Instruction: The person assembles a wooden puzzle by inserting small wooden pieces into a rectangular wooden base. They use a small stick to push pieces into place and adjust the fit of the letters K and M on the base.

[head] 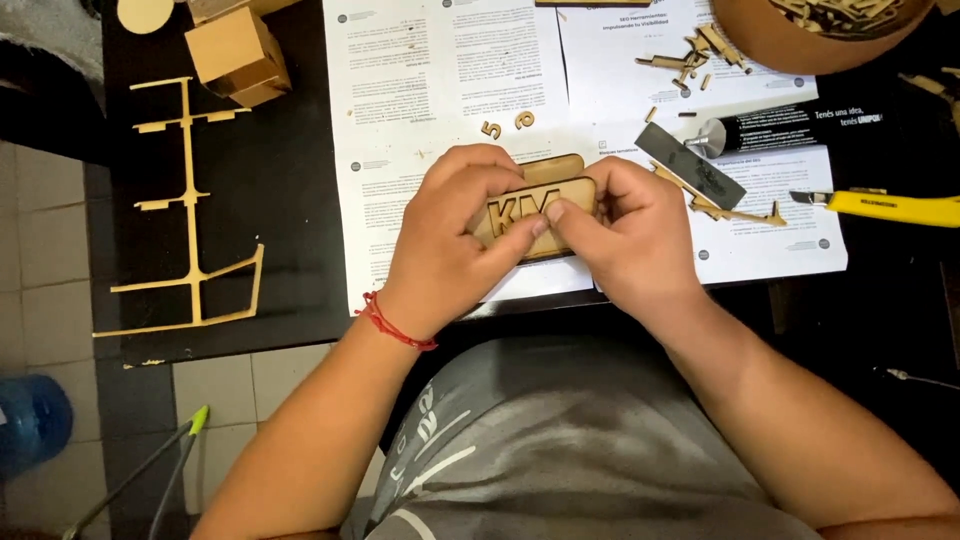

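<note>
Both hands meet at the frame's centre: the left hand (pixel 450 235) and right hand (pixel 625 230) pinch a flat wooden plaque (pixel 540 200) with rounded corners and raised cut-out letters. Its long axis runs left to right, slightly tilted, over printed paper sheets (pixel 420 90) on the dark table (pixel 270 200).

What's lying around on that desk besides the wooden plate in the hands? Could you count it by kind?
Printed paper sheets: 2
Yellow utility knife: 1
Black glue tube: 1
Wooden boxes: 1
Leftover wooden frame: 1
Small loose wooden numerals: 2
Total: 8
</note>
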